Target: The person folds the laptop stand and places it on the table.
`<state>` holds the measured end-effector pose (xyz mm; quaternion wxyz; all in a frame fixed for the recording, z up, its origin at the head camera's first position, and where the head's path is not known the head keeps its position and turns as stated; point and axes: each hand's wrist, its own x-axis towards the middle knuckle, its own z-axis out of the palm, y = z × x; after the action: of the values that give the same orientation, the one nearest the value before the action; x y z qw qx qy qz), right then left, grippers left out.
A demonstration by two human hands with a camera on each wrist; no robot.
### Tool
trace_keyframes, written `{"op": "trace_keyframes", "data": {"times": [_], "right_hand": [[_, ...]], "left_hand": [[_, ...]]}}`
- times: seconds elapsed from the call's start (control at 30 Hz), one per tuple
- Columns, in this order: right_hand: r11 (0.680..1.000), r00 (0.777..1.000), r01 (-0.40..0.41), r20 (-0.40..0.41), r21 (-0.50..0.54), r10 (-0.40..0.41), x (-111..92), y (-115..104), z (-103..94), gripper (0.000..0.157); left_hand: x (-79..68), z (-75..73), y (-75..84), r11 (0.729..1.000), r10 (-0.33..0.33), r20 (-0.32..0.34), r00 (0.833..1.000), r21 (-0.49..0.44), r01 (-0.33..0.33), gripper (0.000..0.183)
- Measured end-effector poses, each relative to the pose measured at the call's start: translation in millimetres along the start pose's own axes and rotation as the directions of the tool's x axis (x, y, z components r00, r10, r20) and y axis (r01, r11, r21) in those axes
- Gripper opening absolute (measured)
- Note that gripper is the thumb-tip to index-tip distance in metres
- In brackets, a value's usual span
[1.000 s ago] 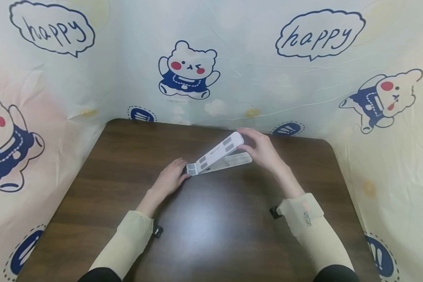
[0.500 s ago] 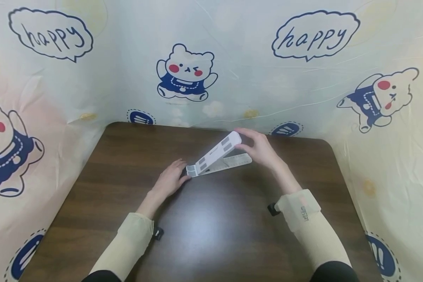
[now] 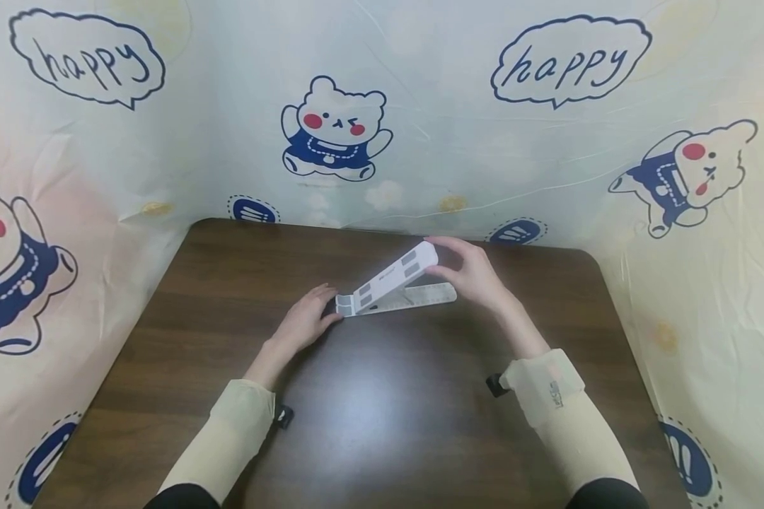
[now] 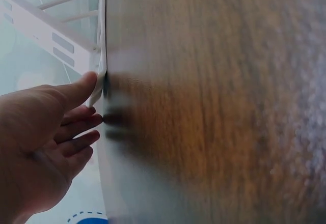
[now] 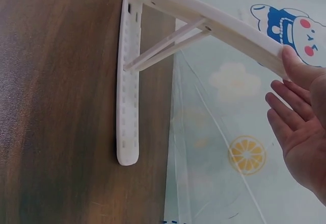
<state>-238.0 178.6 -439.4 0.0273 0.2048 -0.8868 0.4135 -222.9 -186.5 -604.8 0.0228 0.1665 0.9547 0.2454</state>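
Note:
A white folding laptop stand with grey pads lies on the table, its base arm flat and its upper arm raised at an angle. Two thin struts join the arms in the right wrist view. My left hand holds the hinged end at the left, the thumb on the near side and the fingers around the far side. With thumb and fingers, my right hand pinches the tip of the raised arm. The base's slotted inner face shows in the right wrist view.
The brown wooden table has rounded far corners. A printed curtain with bears and lettering hangs close behind it and along both sides. Small black devices sit at both wrists.
The raised arm of the laptop stand has dropped slightly toward its base, and my right hand has come down with it. My left hand keeps its place at the hinged end.

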Motion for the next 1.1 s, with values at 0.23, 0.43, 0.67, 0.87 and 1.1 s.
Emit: {"op": "trace_keyframes", "data": {"times": [0.23,0.43,0.67,0.87,1.1], "right_hand": [[1.0,1.0,0.013,0.016,0.023,-0.014,4,2,-1.2,0.057],[1.0,1.0,-0.006,0.015,0.026,0.006,0,-1,-1.2,0.055],[1.0,1.0,-0.011,0.002,0.021,0.011,-7,-3,1.2,0.057],[0.999,1.0,-0.017,-0.023,0.036,0.017,-15,-6,4.8,0.057],[0.999,0.998,-0.011,-0.063,0.04,0.014,-21,-7,10.2,0.056]], "left_hand": [[2.2,0.2,-1.4,1.0,-0.017,0.014,1.0,-0.006,0.017,0.06],[3.6,-2.7,-1.6,1.0,0.012,0.012,1.0,-0.002,-0.012,0.058],[9.1,-1.4,-6.9,1.0,0.022,0.033,0.999,-0.003,-0.022,0.055],[9.9,-7.7,-5.4,0.999,0.034,0.047,0.998,-0.006,-0.034,0.054],[16.8,-9.8,-5.8,0.999,0.031,0.057,0.998,-0.009,-0.031,0.054]]}}
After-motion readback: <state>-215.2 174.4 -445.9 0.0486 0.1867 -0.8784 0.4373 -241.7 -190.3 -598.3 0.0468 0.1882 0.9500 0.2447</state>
